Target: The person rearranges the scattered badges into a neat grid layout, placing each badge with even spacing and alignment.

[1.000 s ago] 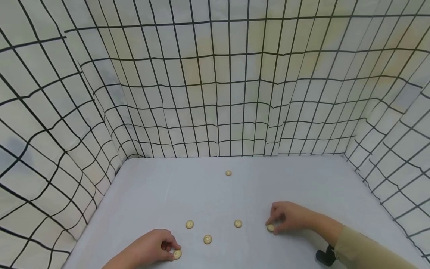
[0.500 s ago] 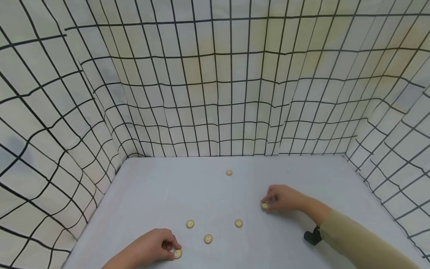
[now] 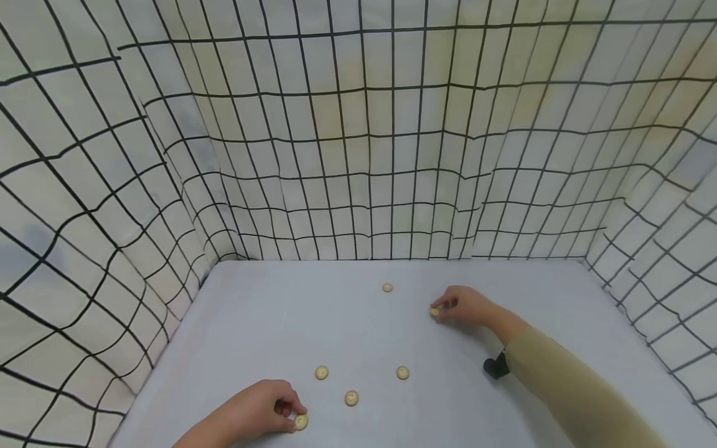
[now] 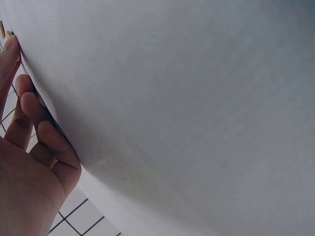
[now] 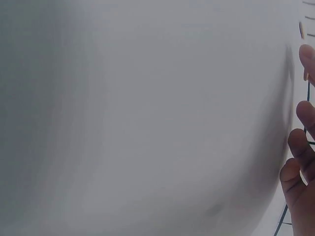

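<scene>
In the head view my left hand (image 3: 262, 407) pinches the edge of a pale round button-like disc (image 3: 301, 422) at the near left of the table, between thumb and index finger. Farther back on the right, my right hand (image 3: 465, 306) pinches another such disc (image 3: 435, 312) at the table surface. In the left wrist view the left hand (image 4: 34, 147) has its other fingers curled against the cloth. The right wrist view shows only the fingertips of the right hand (image 5: 302, 152) at its edge. The faint marks on the discs are too small to read.
Loose discs lie between the hands: one (image 3: 322, 373) at left, one (image 3: 351, 398) nearer, one (image 3: 403, 373) at right. Another disc (image 3: 388, 287) lies near the back. White cloth covers the table (image 3: 280, 311). Black-gridded white sheets (image 3: 381, 155) enclose the back and sides.
My right hand has moved away from me and slightly left across the table, with its disc still pinched. The left hand and the loose discs have stayed in place.
</scene>
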Tool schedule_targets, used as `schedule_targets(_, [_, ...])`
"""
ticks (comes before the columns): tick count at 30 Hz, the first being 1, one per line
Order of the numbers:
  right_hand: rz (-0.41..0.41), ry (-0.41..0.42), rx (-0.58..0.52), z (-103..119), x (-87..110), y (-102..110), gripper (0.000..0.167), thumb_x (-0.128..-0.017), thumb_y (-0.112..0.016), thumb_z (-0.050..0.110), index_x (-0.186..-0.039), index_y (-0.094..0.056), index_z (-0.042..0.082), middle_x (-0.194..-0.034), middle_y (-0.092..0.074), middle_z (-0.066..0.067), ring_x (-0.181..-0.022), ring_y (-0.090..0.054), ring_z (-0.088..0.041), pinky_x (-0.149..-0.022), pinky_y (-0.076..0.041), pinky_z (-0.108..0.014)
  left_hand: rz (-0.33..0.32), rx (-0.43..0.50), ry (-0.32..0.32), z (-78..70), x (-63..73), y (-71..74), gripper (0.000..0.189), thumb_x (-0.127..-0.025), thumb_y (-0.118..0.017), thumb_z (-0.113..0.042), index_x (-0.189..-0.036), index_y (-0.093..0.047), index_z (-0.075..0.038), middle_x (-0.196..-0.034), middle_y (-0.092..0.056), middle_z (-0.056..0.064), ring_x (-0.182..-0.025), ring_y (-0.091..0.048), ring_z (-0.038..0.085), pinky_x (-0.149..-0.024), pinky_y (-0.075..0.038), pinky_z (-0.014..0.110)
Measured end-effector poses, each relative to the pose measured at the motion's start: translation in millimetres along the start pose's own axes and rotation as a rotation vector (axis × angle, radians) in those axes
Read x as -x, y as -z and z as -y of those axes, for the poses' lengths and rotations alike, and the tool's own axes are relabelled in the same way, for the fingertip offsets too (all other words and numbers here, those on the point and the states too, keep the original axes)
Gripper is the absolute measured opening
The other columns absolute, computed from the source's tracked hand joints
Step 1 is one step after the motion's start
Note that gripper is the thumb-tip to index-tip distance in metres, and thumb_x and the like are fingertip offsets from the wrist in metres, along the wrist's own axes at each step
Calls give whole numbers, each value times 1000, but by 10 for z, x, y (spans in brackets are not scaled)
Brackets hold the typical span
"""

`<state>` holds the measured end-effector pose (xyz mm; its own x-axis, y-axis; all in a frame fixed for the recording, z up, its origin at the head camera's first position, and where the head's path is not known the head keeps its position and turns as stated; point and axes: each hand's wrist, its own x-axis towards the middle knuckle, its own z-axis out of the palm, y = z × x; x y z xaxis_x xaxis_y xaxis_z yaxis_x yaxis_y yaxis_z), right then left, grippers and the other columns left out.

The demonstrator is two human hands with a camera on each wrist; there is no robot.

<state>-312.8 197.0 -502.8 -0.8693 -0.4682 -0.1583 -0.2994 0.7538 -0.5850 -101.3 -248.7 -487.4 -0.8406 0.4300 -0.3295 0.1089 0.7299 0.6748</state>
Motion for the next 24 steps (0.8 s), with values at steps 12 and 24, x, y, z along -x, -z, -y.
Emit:
schedule_targets(12, [-91,-110,-72,177,-318,62,35,-84,-78,28,-117,-74,16,-98,-62,-5,-89,-52,-21,-74,-43,-35,-3,-16,-2,-6,15,2,15,-78,-84,-23,-89,-76,-28,-75,-56,-10,-69,-49,5,-61,-40,25])
schedule_targets(24, [-157,-189,-36,311,-494,-92,31,-88,-74,32,-115,-75,16,-111,-65,-8,-100,-56,-25,-89,-44,-44,-5,-5,-3,-16,17,5,16,-77,-85,-21,-89,-77,-27,-75,-56,-10,-69,-50,4,-62,-41,25])
